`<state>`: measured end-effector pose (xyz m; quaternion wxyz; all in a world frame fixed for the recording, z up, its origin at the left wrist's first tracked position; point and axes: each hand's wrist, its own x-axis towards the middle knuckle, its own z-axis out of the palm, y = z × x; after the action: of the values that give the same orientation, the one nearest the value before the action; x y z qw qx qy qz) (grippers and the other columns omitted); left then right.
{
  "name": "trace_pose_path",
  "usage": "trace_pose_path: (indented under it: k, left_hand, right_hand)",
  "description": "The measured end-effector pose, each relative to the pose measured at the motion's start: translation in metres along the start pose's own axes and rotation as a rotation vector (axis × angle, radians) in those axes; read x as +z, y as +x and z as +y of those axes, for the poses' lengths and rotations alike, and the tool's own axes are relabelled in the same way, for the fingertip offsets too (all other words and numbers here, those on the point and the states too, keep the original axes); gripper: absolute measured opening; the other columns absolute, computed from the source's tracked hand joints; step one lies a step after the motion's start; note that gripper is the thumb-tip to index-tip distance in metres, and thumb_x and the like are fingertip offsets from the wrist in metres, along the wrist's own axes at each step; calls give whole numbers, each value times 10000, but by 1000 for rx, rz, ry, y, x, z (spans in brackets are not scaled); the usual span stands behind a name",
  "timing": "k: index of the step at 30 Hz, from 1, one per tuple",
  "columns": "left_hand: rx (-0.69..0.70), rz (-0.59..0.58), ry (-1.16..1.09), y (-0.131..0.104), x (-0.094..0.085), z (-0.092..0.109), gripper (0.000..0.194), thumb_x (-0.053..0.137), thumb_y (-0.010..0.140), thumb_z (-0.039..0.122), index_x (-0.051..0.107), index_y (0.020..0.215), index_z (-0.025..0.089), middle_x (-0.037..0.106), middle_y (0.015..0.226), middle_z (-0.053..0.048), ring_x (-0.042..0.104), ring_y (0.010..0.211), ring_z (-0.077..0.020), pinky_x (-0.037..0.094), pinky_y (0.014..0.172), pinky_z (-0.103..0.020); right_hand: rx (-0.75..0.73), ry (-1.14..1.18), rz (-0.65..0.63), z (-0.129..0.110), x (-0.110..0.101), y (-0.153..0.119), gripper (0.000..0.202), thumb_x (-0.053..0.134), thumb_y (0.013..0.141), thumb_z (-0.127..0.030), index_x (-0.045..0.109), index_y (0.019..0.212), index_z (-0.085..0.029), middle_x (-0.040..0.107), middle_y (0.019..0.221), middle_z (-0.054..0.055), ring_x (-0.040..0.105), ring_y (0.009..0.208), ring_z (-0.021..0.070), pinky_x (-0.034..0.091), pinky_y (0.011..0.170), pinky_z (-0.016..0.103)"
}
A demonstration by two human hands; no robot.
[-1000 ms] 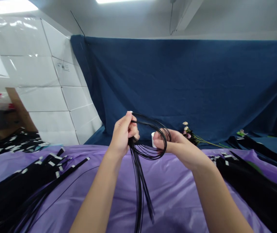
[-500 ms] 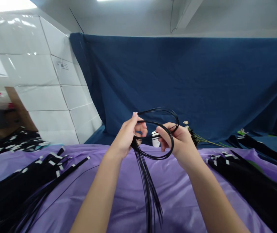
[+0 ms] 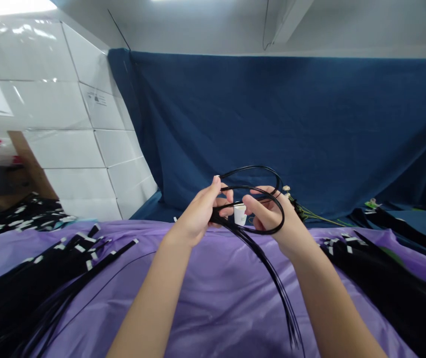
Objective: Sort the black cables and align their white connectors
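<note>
A bundle of thin black cords (image 3: 268,266) is looped between my two hands, its loose ends hanging down to the right over the purple cloth. My left hand (image 3: 203,209) pinches the bundle where the loops meet the hanging strands. On the right, my right hand (image 3: 272,214) has its thumb and fingers closed round the far side of the loops. A small white object (image 3: 240,215) shows behind the cords, between the hands.
Purple cloth (image 3: 216,293) covers the surface. Black bundles with white-tipped ends lie at the left (image 3: 49,273) and right (image 3: 380,278). White boxes (image 3: 63,149) are stacked at the left. A blue curtain (image 3: 291,114) hangs behind, with flower stems (image 3: 317,217) before it.
The hanging ends have swung to the right. My left hand has moved slightly right with the cords, and the loops have shifted right as well.
</note>
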<state>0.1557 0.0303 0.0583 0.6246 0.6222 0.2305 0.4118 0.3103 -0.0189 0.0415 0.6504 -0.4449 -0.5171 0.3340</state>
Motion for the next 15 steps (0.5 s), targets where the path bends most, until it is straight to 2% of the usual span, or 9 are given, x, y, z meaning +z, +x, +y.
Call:
trace_pose_path:
  k: [4, 6, 10, 13, 15]
  left_hand:
    - [-2, 107, -50, 2, -1, -1, 501, 496, 830, 680, 521, 752, 186, 373, 574, 33, 355, 494, -74, 315, 476, -166]
    - [7, 151, -93, 2, 0, 0, 470, 540, 820, 656, 534, 774, 189, 402, 589, 33, 385, 509, -73, 343, 494, -164]
    - [-6, 138, -135, -2, 6, 4, 458, 559, 823, 633, 565, 779, 177, 398, 572, 38, 399, 505, -71, 352, 494, -169]
    - [-3, 176, -141, -7, 10, 10, 442, 574, 830, 604, 578, 782, 164, 427, 594, 31, 402, 500, -59, 341, 490, -170]
    - [19, 208, -117, -10, 12, 13, 423, 592, 832, 579, 585, 786, 158, 459, 621, 21, 413, 507, -55, 332, 486, -170]
  right_hand:
    - [24, -2, -52, -6, -8, -2, 469, 793, 675, -484, 433, 760, -195, 398, 555, -89, 331, 456, 43, 267, 411, 180]
    - [-4, 41, -177, -8, -12, -3, 464, 815, 661, -418, 417, 671, -180, 399, 573, -78, 334, 487, 37, 275, 441, 175]
    - [-31, 65, -507, -10, -20, -5, 321, 819, 667, -383, 583, 720, -171, 507, 569, -51, 368, 443, 48, 260, 400, 183]
    - [-67, -67, -716, -13, -24, -10, 358, 654, 823, -509, 657, 769, -155, 583, 559, -7, 386, 387, 61, 278, 371, 202]
    - [-79, -147, -776, -15, -24, -12, 475, 465, 927, -561, 665, 808, -148, 587, 552, 5, 399, 389, 67, 316, 398, 208]
